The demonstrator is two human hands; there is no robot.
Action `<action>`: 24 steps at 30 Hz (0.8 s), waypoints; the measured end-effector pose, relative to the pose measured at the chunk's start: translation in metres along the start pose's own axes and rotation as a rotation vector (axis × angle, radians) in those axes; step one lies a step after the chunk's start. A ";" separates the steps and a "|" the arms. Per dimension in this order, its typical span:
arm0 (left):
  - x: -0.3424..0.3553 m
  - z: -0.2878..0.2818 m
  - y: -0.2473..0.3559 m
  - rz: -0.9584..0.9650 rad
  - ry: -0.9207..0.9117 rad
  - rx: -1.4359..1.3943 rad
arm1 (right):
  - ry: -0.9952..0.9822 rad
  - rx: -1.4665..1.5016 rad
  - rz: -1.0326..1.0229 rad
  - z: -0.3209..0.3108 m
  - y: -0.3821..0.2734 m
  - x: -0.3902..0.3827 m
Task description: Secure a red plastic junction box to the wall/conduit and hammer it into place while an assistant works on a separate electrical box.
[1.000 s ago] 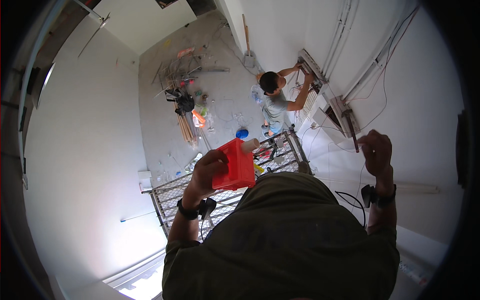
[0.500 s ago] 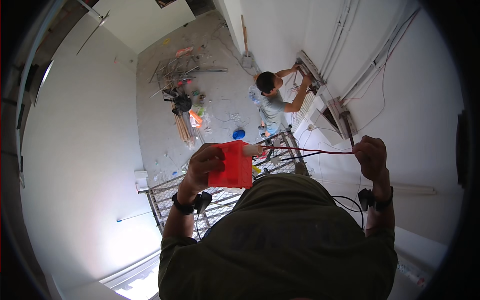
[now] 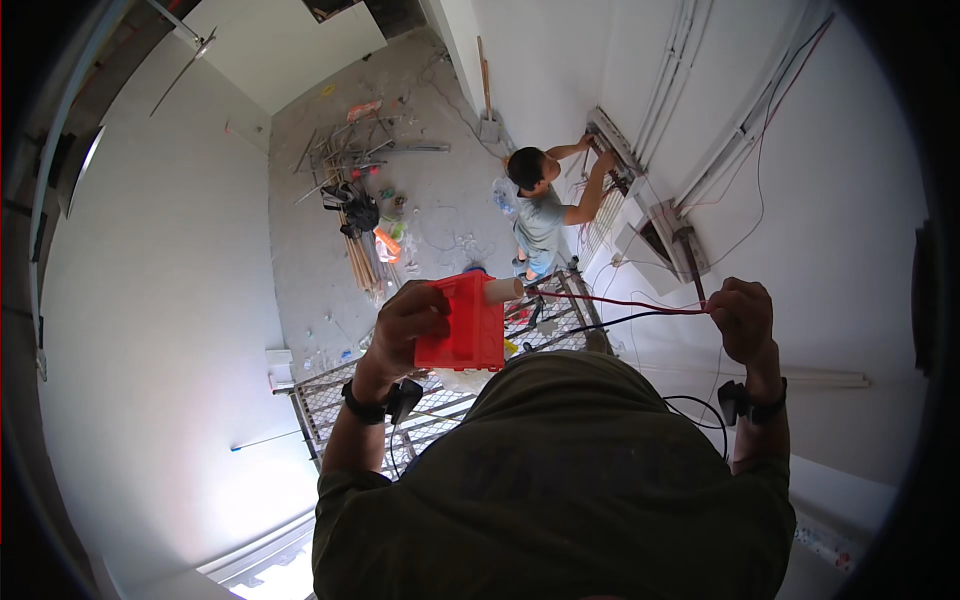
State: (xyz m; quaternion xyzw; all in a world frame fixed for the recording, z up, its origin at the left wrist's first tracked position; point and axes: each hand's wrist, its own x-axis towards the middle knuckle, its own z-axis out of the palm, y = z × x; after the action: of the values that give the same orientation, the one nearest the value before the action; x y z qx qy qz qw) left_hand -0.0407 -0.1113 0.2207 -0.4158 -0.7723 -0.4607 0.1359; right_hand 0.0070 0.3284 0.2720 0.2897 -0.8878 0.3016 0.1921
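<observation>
Red wire (image 3: 600,299) now stretching leftward, hands (image 3: 740,318) curled, raised, wide apart

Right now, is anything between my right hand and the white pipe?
Only the red wire and the black wire, which the right hand holds; nothing else visible stands in the gap to the white pipe.

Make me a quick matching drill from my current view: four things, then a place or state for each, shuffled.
Things:
1. red box
2. white tube
3. red wire
4. co-worker

Places and states:
A. pinched in the right hand
B. standing with both hands at a wall panel
C. gripped by the left hand
D. jutting from the box's side toward the right hand

Pairs: 1-C, 2-D, 3-A, 4-B
</observation>
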 end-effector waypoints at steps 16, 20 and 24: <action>0.036 0.022 0.008 0.002 -0.184 -0.037 | -0.188 0.108 0.360 -0.004 0.010 0.001; 0.037 0.027 0.007 -0.073 -0.188 -0.018 | -0.128 0.050 0.273 -0.006 0.009 -0.001; 0.042 0.029 0.007 -0.011 -0.220 -0.007 | -0.130 0.039 0.259 -0.009 0.015 -0.003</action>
State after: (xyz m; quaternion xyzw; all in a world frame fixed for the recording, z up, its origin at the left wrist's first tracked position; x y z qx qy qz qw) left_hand -0.0565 -0.0644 0.2345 -0.4602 -0.7832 -0.4156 0.0464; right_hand 0.0011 0.3456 0.2705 0.1952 -0.9223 0.3218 0.0878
